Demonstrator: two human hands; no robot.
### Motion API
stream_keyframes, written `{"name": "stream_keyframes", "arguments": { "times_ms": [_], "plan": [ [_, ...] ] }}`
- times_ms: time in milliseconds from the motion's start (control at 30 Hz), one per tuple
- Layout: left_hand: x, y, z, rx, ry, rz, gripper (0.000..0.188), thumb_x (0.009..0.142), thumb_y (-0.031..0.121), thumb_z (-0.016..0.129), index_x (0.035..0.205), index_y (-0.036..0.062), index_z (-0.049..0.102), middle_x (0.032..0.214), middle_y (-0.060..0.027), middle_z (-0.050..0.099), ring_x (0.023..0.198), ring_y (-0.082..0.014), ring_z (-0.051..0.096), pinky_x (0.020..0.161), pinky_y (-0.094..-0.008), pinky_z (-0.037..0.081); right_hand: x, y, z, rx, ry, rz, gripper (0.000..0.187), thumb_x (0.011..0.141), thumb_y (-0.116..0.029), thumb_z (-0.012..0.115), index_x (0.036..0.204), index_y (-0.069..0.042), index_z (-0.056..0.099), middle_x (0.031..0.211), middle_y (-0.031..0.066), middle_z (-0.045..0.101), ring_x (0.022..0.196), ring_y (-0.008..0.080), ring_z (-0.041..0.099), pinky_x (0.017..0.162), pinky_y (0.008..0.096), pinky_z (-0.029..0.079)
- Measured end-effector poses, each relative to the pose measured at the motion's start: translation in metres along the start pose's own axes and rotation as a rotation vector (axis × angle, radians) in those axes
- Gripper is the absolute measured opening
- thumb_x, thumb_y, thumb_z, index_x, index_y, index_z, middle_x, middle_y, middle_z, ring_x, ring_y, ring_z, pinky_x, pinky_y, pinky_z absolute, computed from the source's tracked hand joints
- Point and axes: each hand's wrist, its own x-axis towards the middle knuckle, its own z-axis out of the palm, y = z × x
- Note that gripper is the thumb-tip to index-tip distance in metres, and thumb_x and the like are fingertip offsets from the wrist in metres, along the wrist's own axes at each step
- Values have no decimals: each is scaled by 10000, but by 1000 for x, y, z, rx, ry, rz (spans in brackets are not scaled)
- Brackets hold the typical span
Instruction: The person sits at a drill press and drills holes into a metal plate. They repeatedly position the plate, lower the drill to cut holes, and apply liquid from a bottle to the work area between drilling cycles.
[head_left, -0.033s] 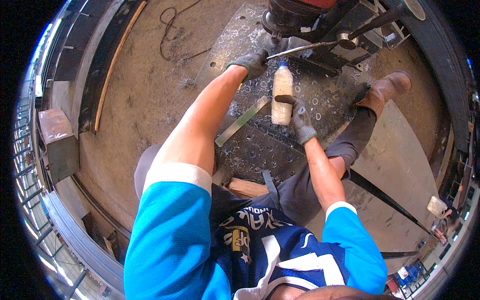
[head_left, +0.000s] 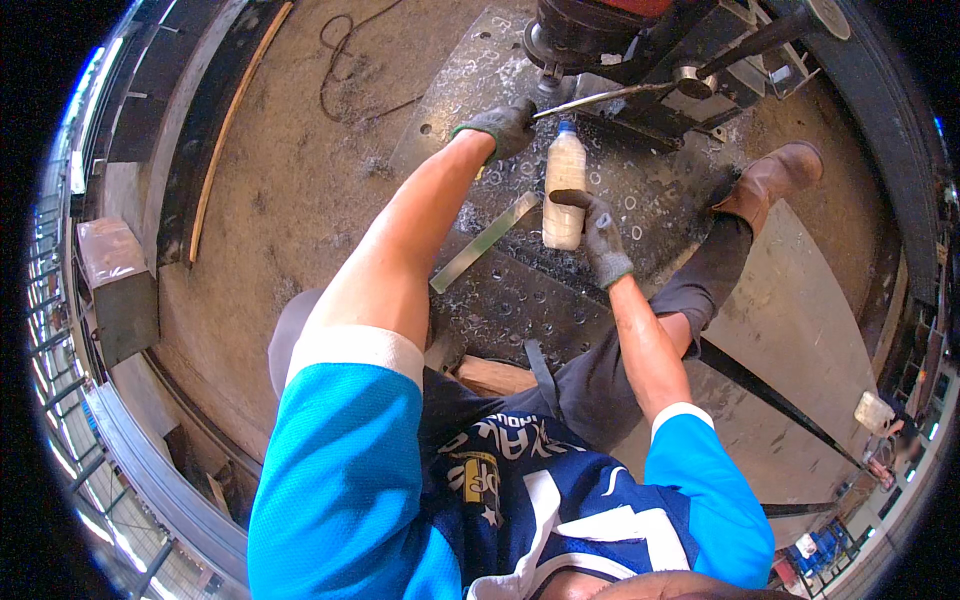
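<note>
My left hand point(head_left: 508, 130), in a grey work glove, is closed round the end of a thin metal lever point(head_left: 605, 98). The lever runs right to a round hub on a dark drilling machine point(head_left: 590, 40). Below the lever, my gloved right hand point(head_left: 603, 235) grips a clear plastic bottle point(head_left: 564, 170) with a blue cap and a milky, pale liquid inside. Its thumb lies across the bottle's front. The cap points away from me, close under the lever. The machine's chuck point(head_left: 549, 78) stands just beyond my left hand, over the steel plate point(head_left: 470, 80); its tip is hard to make out.
Metal shavings and ring marks cover the plate. A flat metal strip point(head_left: 485, 243) lies across it at an angle. A cable point(head_left: 335, 75) coils on the floor at far left. My right boot point(head_left: 775, 185) rests beside the machine. A metal box point(head_left: 118, 290) stands at left.
</note>
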Motion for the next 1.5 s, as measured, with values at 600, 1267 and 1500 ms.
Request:
{"name": "stream_keyframes", "arguments": {
  "times_ms": [600,1267,1500],
  "plan": [
    [4,5,-7,-4,19,-12,394,900,214,628,1257,48,616,1199,-269,689,1157,-443,648,935,-510,526,3,4,-2,53,67,186,534,1091,-471,455,1200,-35,744,1087,100,745,890,192,716,794,364,614],
    [4,3,-2,-12,30,37,362,972,213,538,1290,47,590,1207,-270,689,1147,-433,670,912,-515,521,5,3,1,73,92,226,517,1094,-443,441,1183,-48,762,1093,110,746,913,198,720,812,366,605],
    [-1,9,-7,-17,-15,-4,352,990,237,525,1283,52,586,1209,-271,688,1154,-438,667,916,-523,513,4,4,-3,-18,8,64,545,1091,-465,414,1165,-68,781,1120,86,759,976,189,724,881,369,599]
  ]
}}
